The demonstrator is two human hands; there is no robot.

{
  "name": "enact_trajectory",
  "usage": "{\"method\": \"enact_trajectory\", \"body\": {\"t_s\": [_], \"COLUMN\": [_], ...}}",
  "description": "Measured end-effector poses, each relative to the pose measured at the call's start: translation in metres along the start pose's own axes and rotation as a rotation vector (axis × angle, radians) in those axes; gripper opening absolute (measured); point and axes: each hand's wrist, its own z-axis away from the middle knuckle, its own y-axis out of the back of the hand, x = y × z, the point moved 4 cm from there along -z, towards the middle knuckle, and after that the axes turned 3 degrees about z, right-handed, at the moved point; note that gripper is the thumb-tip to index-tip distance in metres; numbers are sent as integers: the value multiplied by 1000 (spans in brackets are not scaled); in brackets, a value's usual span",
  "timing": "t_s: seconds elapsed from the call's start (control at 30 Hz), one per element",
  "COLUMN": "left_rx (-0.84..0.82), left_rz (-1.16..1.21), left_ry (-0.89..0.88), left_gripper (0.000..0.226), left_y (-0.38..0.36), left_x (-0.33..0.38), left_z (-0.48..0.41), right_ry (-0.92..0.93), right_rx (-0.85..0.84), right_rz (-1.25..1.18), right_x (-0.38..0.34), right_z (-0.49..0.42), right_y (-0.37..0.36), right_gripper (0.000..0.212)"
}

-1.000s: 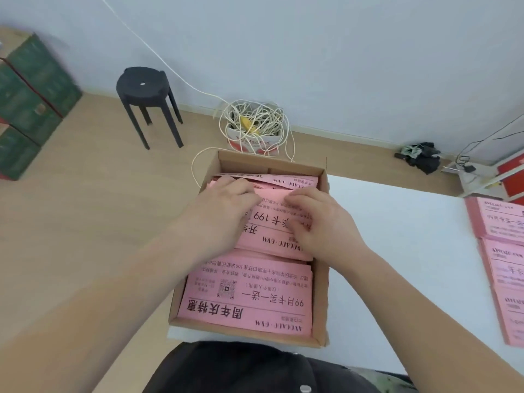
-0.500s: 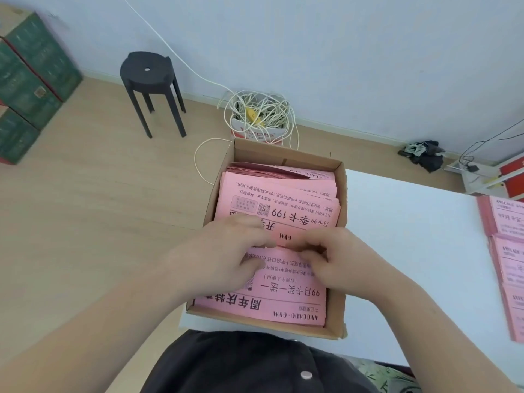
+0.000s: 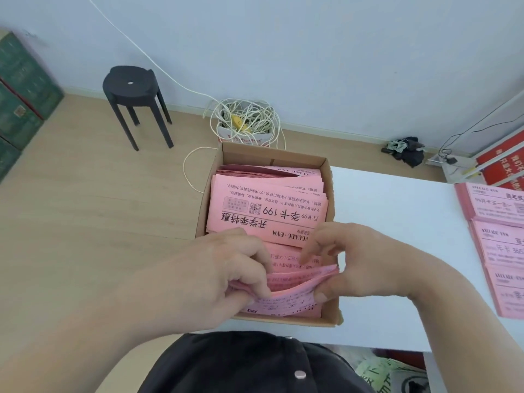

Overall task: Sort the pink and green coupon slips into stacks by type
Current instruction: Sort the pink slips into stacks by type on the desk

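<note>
A cardboard box [image 3: 329,180] full of pink coupon slips sits at the left end of the white table [image 3: 397,222]. Its far half holds a stack of pink slips [image 3: 269,205] with black print. At the near end, my left hand [image 3: 226,268] and my right hand [image 3: 360,262] both grip a bent bundle of pink slips [image 3: 297,285], lifting its upper edge off the slips below. Three sorted pink stacks [image 3: 502,245] lie along the table's right edge. No green slip shows.
A black stool [image 3: 133,89] stands on the wooden floor to the left. Behind the cardboard box is a small carton of tangled white cable [image 3: 243,123]. Green boxes [image 3: 19,103] are stacked far left, and red signs [image 3: 502,163] lean far right.
Both hands came from the far stack toward me to the near end of the box and took hold of a bundle of slips, now bent upward.
</note>
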Motion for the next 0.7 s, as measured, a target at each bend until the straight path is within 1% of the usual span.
{"method": "enact_trajectory", "body": {"t_s": [0.07, 0.1, 0.2, 0.27, 0.3, 0.37, 0.43, 0.5, 0.57, 0.63, 0.7], "left_rx": [-9, -8, -3, -38, -58, -99, -107, -95, -82, -76, -93], "left_rz": [-12, -14, -60, -46, -21, 24, 65, 20, -80, -147, -161], "left_ry": [17, 28, 71, 132, 149, 161, 180, 197, 226, 268, 300], "left_gripper": [15, 16, 22, 23, 21, 19, 25, 26, 27, 29, 28], "left_y": [2, 2, 4, 4, 3, 1, 1, 4, 6, 4, -2], "left_x": [-2, -3, -8, -9, -10, -8, -6, -10, -18, -25, -29], "left_z": [-3, -5, -12, -13, -11, -8, -5, -8, -16, -24, -27], "right_ry": [-37, -44, -56, -70, -78, -95, -101, -90, -83, -88, -94], "right_rx": [-13, -15, 20, 20, 3, -43, -88, -137, -166, -139, -96], "right_rz": [9, 23, 59, 78, 81, 71, 101, 174, 222, 216, 193], "right_x": [-1, -2, -1, 1, 2, 2, 0, -4, -8, -10, -9], "right_z": [-1, -3, -9, -9, -9, -6, -7, -12, -18, -23, -25], "right_y": [0, -1, -2, -3, -4, -6, -9, -15, -22, -24, -22], "right_gripper": [59, 60, 50, 49, 53, 70, 84, 91, 89, 81, 75]}}
